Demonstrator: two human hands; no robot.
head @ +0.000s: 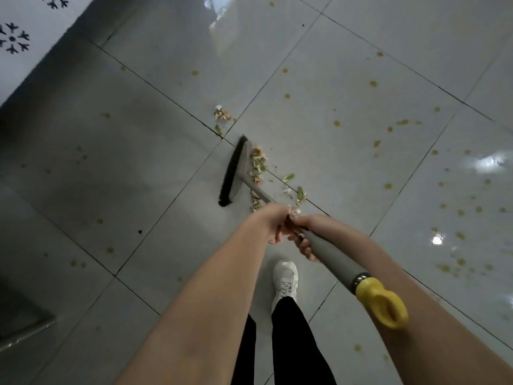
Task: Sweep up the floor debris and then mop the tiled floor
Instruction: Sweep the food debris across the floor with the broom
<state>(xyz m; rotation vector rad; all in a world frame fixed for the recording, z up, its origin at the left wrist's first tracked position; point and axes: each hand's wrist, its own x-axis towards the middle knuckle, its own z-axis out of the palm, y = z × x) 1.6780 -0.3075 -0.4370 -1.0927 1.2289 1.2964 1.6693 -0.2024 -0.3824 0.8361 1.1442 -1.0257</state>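
Note:
A grey broom with dark bristles has its head point(235, 173) on the tiled floor point(111, 168), and its grey handle ends in a yellow hanging loop point(384, 302). My left hand point(273, 220) grips the handle lower down, and my right hand point(304, 236) grips it just behind, the two touching. A line of vegetable scraps and peel point(258, 168) lies along the right side of the broom head. A smaller heap of scraps point(222, 113) sits farther away, and loose green bits point(294, 187) lie nearer my hands.
Yellowish stains point(402, 122) dot the tiles, mostly to the right. A wall with dark patterned tiles point(14, 37) runs along the upper left. A metal edge point(25, 332) shows at the lower left. My white shoe point(285, 280) and black trouser legs stand below my hands.

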